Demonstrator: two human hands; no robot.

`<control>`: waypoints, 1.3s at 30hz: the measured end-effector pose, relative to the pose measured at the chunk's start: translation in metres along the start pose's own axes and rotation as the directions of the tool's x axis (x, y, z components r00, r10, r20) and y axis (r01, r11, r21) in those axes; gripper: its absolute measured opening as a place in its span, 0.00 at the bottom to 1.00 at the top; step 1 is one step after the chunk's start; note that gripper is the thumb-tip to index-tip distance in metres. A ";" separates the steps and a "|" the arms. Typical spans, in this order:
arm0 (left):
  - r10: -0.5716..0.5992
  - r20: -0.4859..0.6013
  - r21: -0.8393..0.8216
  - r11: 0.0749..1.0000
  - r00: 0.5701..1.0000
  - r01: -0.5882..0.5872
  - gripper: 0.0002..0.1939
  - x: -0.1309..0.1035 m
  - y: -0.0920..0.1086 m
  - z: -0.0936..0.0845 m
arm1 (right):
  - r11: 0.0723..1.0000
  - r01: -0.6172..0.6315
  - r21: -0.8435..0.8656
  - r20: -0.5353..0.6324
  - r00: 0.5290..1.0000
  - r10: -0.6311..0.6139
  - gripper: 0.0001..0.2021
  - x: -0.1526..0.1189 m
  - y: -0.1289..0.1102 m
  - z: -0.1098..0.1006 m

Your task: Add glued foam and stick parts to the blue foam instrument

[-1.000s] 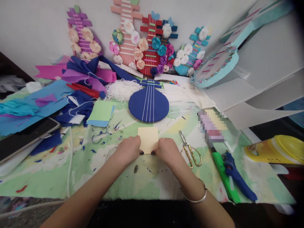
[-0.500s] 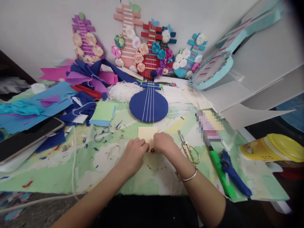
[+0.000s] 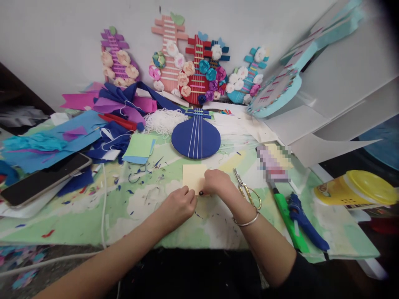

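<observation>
Near the middle of a green, white and yellow patterned table cover (image 3: 215, 232), on the person's side of a dark-blue lute-shaped piece with white strings (image 3: 196, 141), is a pale yellow, roughly square sheet of paper (image 3: 192, 175). No clear long axis shows; its far edge runs crosswise, facing the lute's round body, and its left edge points straight away from the person. Its visible face is plain and smooth, the far left corner crisp. The right hand (image 3: 217, 182) has thumb and fingers closed on its near right part. The left hand (image 3: 180, 207) has its fingers bunched at the near edge; whether they pinch the sheet I cannot tell. Gold-handled metal scissors (image 3: 245, 187) lie beside the right hand. Farther right, a yellow cup (image 3: 337, 189) shows its yellow lid (image 3: 374, 186) toward the right, the contents hidden.
</observation>
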State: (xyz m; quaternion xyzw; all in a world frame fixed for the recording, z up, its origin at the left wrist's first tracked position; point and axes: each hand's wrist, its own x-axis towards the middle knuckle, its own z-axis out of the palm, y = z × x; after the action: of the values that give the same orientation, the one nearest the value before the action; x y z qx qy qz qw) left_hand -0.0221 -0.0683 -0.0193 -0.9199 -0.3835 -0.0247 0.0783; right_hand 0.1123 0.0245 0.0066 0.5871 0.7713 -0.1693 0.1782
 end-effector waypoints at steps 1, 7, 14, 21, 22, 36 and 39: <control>-0.011 0.001 0.011 1.000 1.000 0.011 0.13 0.001 0.002 0.000 | 1.000 0.000 0.004 -0.005 1.000 0.000 0.25 0.000 0.001 0.000; -0.037 0.024 0.095 0.995 0.999 0.035 0.14 0.003 0.008 -0.003 | 0.998 0.045 0.053 -0.097 0.995 -0.040 0.24 -0.009 0.010 0.008; -0.025 0.100 0.074 0.997 0.995 0.018 0.11 0.007 -0.004 -0.004 | 0.886 0.447 0.124 -0.509 0.795 -0.330 0.04 -0.034 0.027 0.048; -0.064 0.168 -0.011 0.998 0.984 0.067 0.08 0.014 -0.012 -0.010 | 0.794 0.598 -0.104 -0.656 0.559 -0.507 0.12 -0.041 0.033 0.070; -0.062 0.165 -0.025 0.997 0.984 0.067 0.08 0.014 -0.014 -0.009 | 0.798 0.589 -0.128 -0.654 0.555 -0.514 0.12 -0.042 0.032 0.070; -0.135 -0.200 -0.031 0.991 0.970 0.131 0.07 -0.004 -0.009 0.010 | 0.831 0.450 -0.328 -0.633 0.548 -0.546 0.09 -0.033 0.017 0.075; -0.173 -0.264 -0.094 0.984 0.949 0.153 0.08 -0.011 -0.010 0.017 | 0.854 0.435 -0.286 -0.620 0.595 -0.511 0.09 -0.033 0.016 0.073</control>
State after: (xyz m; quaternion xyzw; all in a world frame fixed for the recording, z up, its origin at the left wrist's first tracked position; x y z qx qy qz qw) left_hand -0.0370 -0.0663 -0.0357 -0.8752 -0.4428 -0.1707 0.0942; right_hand 0.1411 -0.0338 -0.0424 0.3708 0.9170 0.0555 -0.1358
